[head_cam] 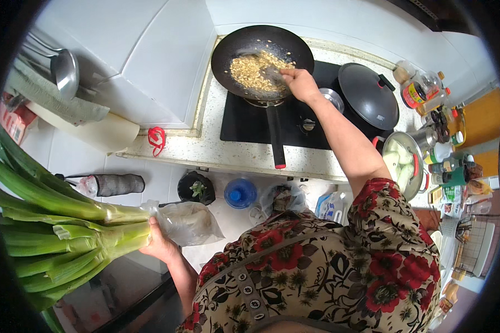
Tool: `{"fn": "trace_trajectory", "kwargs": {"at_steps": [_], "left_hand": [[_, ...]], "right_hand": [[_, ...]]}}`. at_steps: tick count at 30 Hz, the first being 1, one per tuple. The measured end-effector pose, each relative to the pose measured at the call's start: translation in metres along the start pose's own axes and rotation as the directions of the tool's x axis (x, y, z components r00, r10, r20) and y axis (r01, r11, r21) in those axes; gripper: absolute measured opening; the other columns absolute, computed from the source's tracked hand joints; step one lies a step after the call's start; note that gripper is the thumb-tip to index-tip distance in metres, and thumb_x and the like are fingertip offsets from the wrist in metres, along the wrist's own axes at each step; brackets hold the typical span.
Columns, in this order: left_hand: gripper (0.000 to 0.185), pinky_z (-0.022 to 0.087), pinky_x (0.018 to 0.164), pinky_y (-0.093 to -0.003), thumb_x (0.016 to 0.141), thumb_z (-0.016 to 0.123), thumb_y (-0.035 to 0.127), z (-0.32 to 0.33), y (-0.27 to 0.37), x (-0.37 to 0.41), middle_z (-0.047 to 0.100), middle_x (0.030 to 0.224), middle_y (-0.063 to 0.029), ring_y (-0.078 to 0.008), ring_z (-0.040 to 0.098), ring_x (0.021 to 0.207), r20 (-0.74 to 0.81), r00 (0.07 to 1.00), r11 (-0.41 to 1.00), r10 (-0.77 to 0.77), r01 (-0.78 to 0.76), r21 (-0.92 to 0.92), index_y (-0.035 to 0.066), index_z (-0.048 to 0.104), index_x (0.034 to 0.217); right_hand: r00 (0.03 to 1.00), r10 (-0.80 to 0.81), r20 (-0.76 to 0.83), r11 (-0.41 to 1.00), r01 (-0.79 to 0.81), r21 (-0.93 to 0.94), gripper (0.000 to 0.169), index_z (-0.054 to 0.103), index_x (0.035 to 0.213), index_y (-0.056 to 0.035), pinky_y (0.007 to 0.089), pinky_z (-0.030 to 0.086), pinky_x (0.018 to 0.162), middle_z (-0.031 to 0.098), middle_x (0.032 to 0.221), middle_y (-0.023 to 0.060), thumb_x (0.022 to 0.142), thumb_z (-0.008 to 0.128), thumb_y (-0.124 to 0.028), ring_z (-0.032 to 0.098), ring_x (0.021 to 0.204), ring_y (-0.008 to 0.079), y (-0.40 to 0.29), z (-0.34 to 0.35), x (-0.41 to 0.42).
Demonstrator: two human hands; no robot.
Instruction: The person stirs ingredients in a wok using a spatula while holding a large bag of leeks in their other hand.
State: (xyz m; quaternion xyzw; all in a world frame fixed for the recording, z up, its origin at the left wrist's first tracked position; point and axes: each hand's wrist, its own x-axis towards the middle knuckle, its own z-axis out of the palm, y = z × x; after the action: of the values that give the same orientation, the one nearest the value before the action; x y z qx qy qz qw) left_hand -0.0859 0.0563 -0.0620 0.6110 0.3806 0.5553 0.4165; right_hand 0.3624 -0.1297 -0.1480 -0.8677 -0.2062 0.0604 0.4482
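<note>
My left hand (163, 244) grips a large bunch of long green onions (66, 237) near the pale end, with a clear plastic bag (187, 222) around the base. The leaves fan out to the left edge. My right hand (301, 84) reaches over the near right rim of a black wok (225, 70), fingers bent together. Pale golden seeds or grains (250, 73) lie spread in the wok. A greyish, blurred patch sits by the fingertips; whether I hold something there is unclear. The wok's black handle (275, 133) points toward me, past the counter's edge.
On the black cooktop (243, 120), a lidded dark pan (368, 98) stands right of the wok. A steel pot (408, 141) holds pale green vegetable pieces (398, 160). Bottles (421, 91) crowd the right side. A red ribbon (156, 140) lies at left; a blue water jug (240, 193) stands below.
</note>
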Motion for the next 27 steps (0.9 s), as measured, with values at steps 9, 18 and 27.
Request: {"fn": "trace_trajectory", "kwargs": {"at_steps": [9,18,27], "left_hand": [[0.037,0.047,0.08,-0.033,0.078,0.073,0.011,0.007,0.002,0.003,0.06,0.101,-0.0138,-0.02,0.056,0.085,0.022,1.0,1.0,-0.017,0.017,-0.021,-0.01,0.058,0.105],[0.037,0.046,0.081,-0.0341,0.079,0.071,0.009,0.016,0.002,0.005,0.059,0.103,-0.0131,-0.0203,0.055,0.087,0.03,1.0,0.999,-0.005,0.006,-0.033,-0.009,0.056,0.108],[0.039,0.047,0.081,-0.0337,0.079,0.072,0.008,0.011,0.008,0.0,0.058,0.105,-0.0138,-0.0205,0.055,0.088,0.029,0.999,0.999,-0.044,0.044,0.02,-0.009,0.054,0.109]], "right_hand": [[0.967,-0.105,0.233,0.798,0.222,-0.56,0.026,0.067,0.112,-0.0123,0.0352,0.051,0.079,0.068,0.105,0.0126,0.087,0.061,-0.014,0.067,0.088,0.0255,-0.031,-0.148,-0.052],[0.979,-0.044,0.197,0.873,0.133,-0.469,0.025,0.068,0.111,-0.0143,0.0357,0.05,0.082,0.069,0.099,0.013,0.087,0.061,-0.018,0.066,0.09,0.0271,-0.019,-0.148,-0.054],[0.991,-0.134,-0.016,0.887,0.113,-0.448,0.027,0.067,0.113,-0.0217,0.0425,0.051,0.082,0.068,0.1,0.0126,0.089,0.055,-0.025,0.064,0.094,0.0319,-0.018,-0.038,0.002]]}}
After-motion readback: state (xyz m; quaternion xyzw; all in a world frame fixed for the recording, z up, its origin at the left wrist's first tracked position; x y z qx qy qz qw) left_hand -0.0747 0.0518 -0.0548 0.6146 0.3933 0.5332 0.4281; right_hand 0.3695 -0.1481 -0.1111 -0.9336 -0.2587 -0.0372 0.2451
